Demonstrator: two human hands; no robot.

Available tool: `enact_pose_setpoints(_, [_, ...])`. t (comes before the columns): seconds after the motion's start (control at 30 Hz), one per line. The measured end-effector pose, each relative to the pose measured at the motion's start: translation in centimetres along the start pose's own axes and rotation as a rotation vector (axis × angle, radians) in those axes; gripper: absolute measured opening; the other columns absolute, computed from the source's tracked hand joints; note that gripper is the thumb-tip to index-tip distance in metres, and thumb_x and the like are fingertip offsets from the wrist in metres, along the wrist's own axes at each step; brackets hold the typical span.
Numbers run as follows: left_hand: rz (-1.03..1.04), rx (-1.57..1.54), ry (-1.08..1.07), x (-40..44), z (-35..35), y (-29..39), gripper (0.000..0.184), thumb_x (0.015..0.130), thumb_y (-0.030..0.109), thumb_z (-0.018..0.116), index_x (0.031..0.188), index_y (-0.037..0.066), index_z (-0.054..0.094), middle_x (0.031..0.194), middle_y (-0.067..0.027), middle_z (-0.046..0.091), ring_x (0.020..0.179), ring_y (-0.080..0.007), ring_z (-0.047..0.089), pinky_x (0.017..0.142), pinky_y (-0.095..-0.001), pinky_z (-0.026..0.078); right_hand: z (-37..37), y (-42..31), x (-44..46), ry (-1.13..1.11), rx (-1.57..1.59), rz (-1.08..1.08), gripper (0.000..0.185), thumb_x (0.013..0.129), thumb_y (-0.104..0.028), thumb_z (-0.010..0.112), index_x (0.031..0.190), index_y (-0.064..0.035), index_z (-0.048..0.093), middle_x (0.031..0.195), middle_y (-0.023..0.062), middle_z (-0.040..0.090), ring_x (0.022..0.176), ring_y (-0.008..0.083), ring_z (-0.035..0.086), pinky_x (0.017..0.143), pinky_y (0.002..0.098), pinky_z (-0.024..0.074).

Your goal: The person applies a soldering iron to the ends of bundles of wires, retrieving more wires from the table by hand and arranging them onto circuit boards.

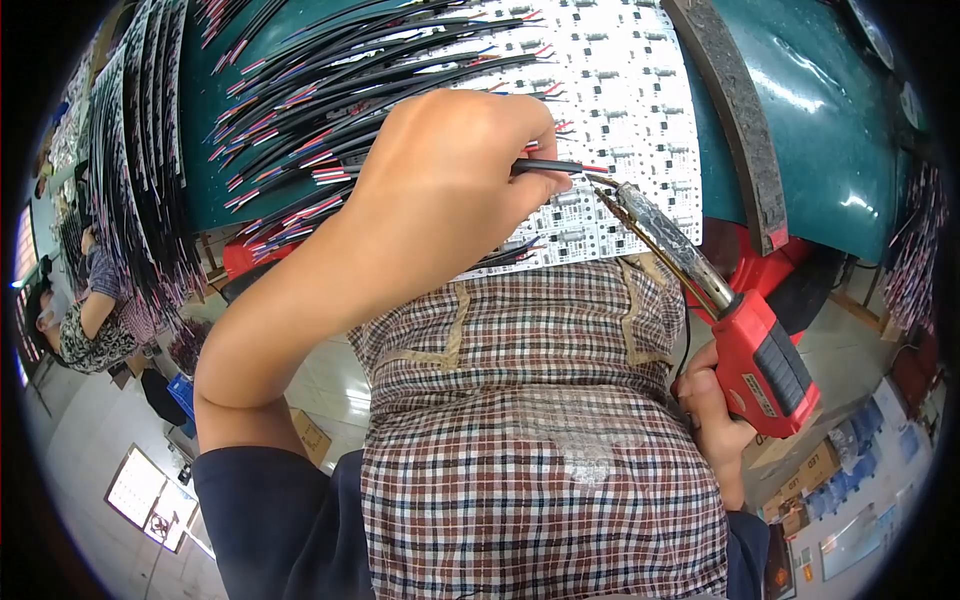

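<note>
My left hand (470,150) reaches over the white circuit board panel (640,120), its thumb and fingers pinching a black cable (548,166). Red and pale wire ends stick out of that cable to the right, just above the board. In my right hand (708,400) is a red soldering gun (765,365), gripped by its handle. The gun's metal barrel slants up and left, and its tip is close to the wire ends; whether they touch I cannot tell. Many black cables (320,110) with red, white and blue ends lie over the panel's left part.
A dark bar (735,110) lies on the green table (830,120) right of the panel. Cable bundles (140,150) hang at the left edge, others (915,240) at the far right. Another person (85,310) sits at the left. Cardboard boxes (805,475) stand at the lower right.
</note>
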State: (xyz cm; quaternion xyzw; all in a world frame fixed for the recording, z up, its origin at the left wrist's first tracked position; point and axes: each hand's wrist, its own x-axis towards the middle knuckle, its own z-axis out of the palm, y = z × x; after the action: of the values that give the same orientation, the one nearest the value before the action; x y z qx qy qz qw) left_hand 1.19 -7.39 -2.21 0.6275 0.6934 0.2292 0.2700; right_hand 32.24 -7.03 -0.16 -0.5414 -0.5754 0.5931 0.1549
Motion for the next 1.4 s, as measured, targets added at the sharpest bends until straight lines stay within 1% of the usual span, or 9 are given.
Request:
enact_pose_setpoints(0.37, [-0.013,0.035,-0.009,0.2,-0.1,0.4,0.018,0.076,0.011,0.079,0.077,0.001,0.065,0.065,-0.0091,0.065,0.056,-0.0188,0.062,0.054,-0.0295,0.048,0.1,0.0,0.0,-0.051,0.013,-0.028,0.019,0.089,-0.007,0.064,0.102,0.0004,0.053,0.073,0.0070,0.054,0.060,0.0109,0.050,0.053,0.0240,0.0394])
enact_pose_setpoints(0.73, [0.014,0.070,-0.009,0.0,0.2,0.1,0.017,0.075,0.007,0.079,0.079,0.002,0.063,0.069,-0.0078,0.065,0.061,-0.0189,0.066,0.056,-0.0281,0.051,0.2,-0.3,0.5,0.014,0.096,-0.083,0.019,0.091,-0.017,0.061,0.090,-0.0002,0.052,0.066,0.0058,0.051,0.045,0.0067,0.036,0.045,0.0219,0.0338])
enact_pose_setpoints(0.9, [0.067,-0.099,-0.014,-0.3,-0.4,1.0,0.014,0.088,0.014,0.067,0.087,0.002,0.059,0.075,-0.0085,0.062,0.067,-0.0231,0.063,0.062,-0.0331,0.050,0.2,-0.2,0.5,-0.001,0.108,-0.096,0.020,0.092,-0.018,0.061,0.088,-0.0008,0.051,0.066,0.0052,0.050,0.042,0.0056,0.032,0.044,0.0215,0.0322])
enact_pose_setpoints(1.03, [0.066,0.047,-0.028,-0.4,0.2,0.2,0.014,0.094,0.014,0.059,0.088,0.001,0.058,0.076,-0.0107,0.059,0.068,-0.0266,0.060,0.062,-0.0366,0.047,0.4,-0.2,0.4,0.029,0.139,-0.105,0.021,0.092,-0.018,0.060,0.087,-0.0001,0.051,0.065,0.0050,0.050,0.041,0.0052,0.031,0.043,0.0216,0.0318])
enact_pose_setpoints(1.1, [0.265,0.184,0.291,-0.4,0.7,0.1,0.014,0.096,0.012,0.056,0.089,0.000,0.059,0.079,-0.0122,0.057,0.068,-0.0278,0.057,0.061,-0.0376,0.045,0.2,-0.1,0.4,0.022,0.129,-0.118,0.021,0.092,-0.018,0.061,0.087,0.0001,0.051,0.065,0.0051,0.050,0.041,0.0052,0.032,0.043,0.0216,0.0318])
enact_pose_setpoints(1.2, [0.245,0.143,0.341,-0.8,0.0,1.0,0.013,0.096,0.011,0.056,0.092,0.000,0.061,0.083,-0.0131,0.057,0.071,-0.0281,0.057,0.062,-0.0370,0.046,0.2,-0.1,0.4,0.013,0.115,-0.111,0.021,0.092,-0.018,0.061,0.087,-0.0001,0.051,0.065,0.0051,0.050,0.042,0.0054,0.032,0.043,0.0217,0.0324])
enact_pose_setpoints(1.27, [0.146,0.146,0.311,-2.0,0.4,2.3,0.009,0.095,0.009,0.059,0.095,0.001,0.063,0.079,-0.0104,0.057,0.064,-0.0248,0.056,0.058,-0.0343,0.045,0.2,0.0,0.2,0.012,0.114,-0.097,0.021,0.091,-0.018,0.061,0.087,-0.0006,0.051,0.065,0.0052,0.050,0.042,0.0057,0.033,0.044,0.0218,0.0329])
enact_pose_setpoints(1.33, [0.034,0.063,0.164,-2.9,1.8,2.1,0.009,0.092,0.009,0.062,0.097,0.002,0.065,0.076,-0.0081,0.058,0.058,-0.0201,0.056,0.054,-0.0304,0.045,0.2,0.2,-0.1,0.029,0.094,-0.087,0.019,0.090,-0.016,0.063,0.090,0.0001,0.053,0.067,0.0061,0.053,0.044,0.0068,0.037,0.046,0.0224,0.0347])
enact_pose_setpoints(1.4, [0.024,0.064,0.198,-3.0,2.3,2.1,0.008,0.089,0.010,0.068,0.092,0.003,0.065,0.071,-0.0052,0.060,0.054,-0.0164,0.058,0.051,-0.0274,0.045,0.1,0.2,-0.6,0.037,0.081,-0.056,0.020,0.089,-0.015,0.065,0.094,0.0010,0.054,0.069,0.0065,0.055,0.047,0.0075,0.040,0.048,0.0227,0.0360])
